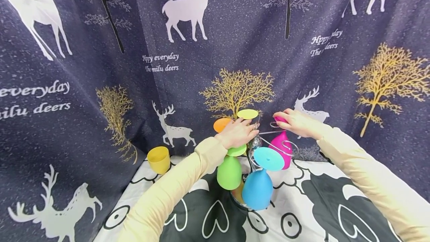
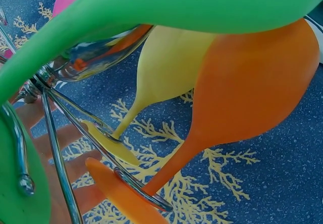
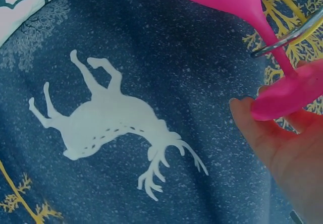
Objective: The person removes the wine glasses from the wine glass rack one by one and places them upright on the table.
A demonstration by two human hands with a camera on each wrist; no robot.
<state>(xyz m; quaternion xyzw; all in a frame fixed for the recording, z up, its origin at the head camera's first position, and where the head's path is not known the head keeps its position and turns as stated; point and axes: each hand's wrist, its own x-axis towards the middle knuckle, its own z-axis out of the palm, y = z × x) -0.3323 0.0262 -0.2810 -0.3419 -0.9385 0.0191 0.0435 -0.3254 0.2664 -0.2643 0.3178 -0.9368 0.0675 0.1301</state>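
Coloured plastic goblets hang upside down by their bases from a shiny metal rack (image 1: 256,143). My right hand (image 1: 299,122) pinches the round base of the pink goblet (image 3: 290,95), whose stem passes beside a curved wire of the rack in the right wrist view. My left hand (image 1: 236,133) rests over the rack's top, fingers extended among the wires near the hub. Close around it hang the orange goblet (image 2: 247,88), the yellow goblet (image 2: 169,62) and the green goblet (image 1: 229,173). The blue goblet (image 1: 258,189) hangs at the front.
A yellow cup (image 1: 159,160) stands at the table's left back. Black-and-white patterned cloth (image 1: 289,212) covers the table. Behind the rack hangs a dark blue curtain (image 1: 235,40) with deer and trees, close to the hands.
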